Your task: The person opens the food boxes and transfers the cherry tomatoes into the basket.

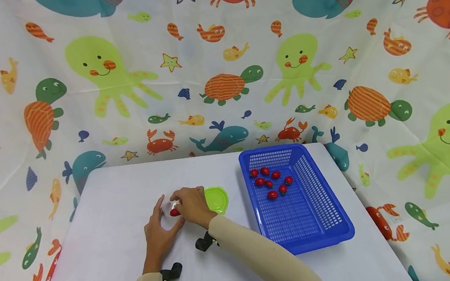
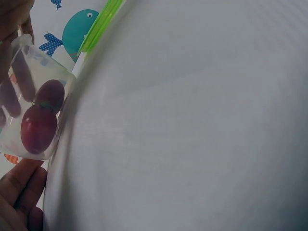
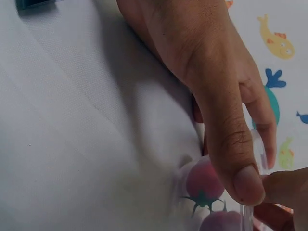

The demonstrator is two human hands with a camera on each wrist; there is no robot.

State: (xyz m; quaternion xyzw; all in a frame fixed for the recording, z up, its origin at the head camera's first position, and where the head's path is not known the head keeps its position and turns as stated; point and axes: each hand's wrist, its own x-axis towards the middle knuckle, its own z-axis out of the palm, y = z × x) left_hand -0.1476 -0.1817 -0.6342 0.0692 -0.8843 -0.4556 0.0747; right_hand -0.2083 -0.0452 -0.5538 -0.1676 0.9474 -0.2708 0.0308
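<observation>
A small clear plastic cup (image 1: pixel 167 208) stands on the table with red cherry tomatoes in it. Through its wall, two tomatoes (image 2: pixel 38 130) show in the left wrist view. My left hand (image 1: pixel 161 235) holds the cup from the left and near side, fingers and thumb curved around it. Over the cup's right side comes my right hand (image 1: pixel 193 205); its thumb (image 3: pixel 248 185) lies at the rim in the right wrist view. Other fingertips are seen through the clear wall. Whether these fingers pinch anything is hidden. A bright green lid (image 1: pixel 219 199) lies just right of the cup.
A blue plastic basket (image 1: pixel 257 213) with several cherry tomatoes (image 1: pixel 272 195) towards its far end stands to the right. The white-covered table (image 1: pixel 108 226) ends at a curtain (image 1: pixel 132 95) printed with sea animals. My right forearm crosses in front of the basket.
</observation>
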